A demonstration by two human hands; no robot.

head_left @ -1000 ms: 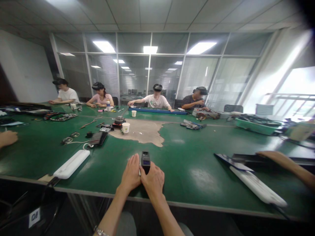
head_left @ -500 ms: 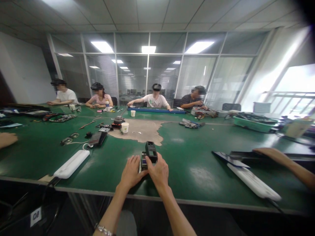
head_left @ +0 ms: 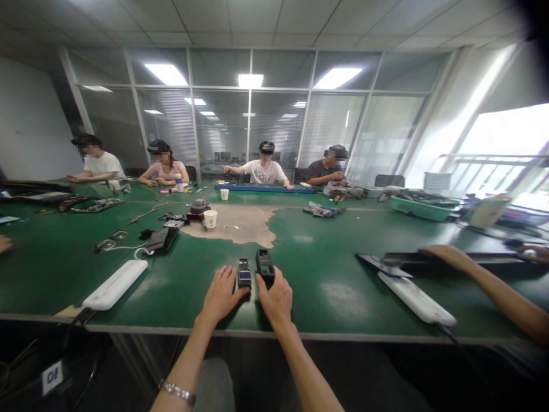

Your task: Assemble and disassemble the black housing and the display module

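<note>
A small electronic module (head_left: 244,273) with a circuit board and a bluish screen-like patch stands near the table's front edge. My left hand (head_left: 223,294) lies along its left side, thumb across its near end, lightly gripping it. Just to the right, a black plastic housing (head_left: 265,266) with a rectangular opening is in my right hand (head_left: 277,294), thumb on its left side and fingers round its right. A narrow gap separates the housing from the module. The fingertips behind the housing are hidden.
White power strips lie left (head_left: 115,284) and right (head_left: 418,300) on the green table (head_left: 326,252). A neighbour's hand (head_left: 446,256) rests on a long black part at right. Paper cups (head_left: 210,219) and a green basket (head_left: 424,209) stand farther back. Several people sit opposite.
The black housing has come apart from the module and moved to its right, widening the gap between my hands. The view has shifted slightly.
</note>
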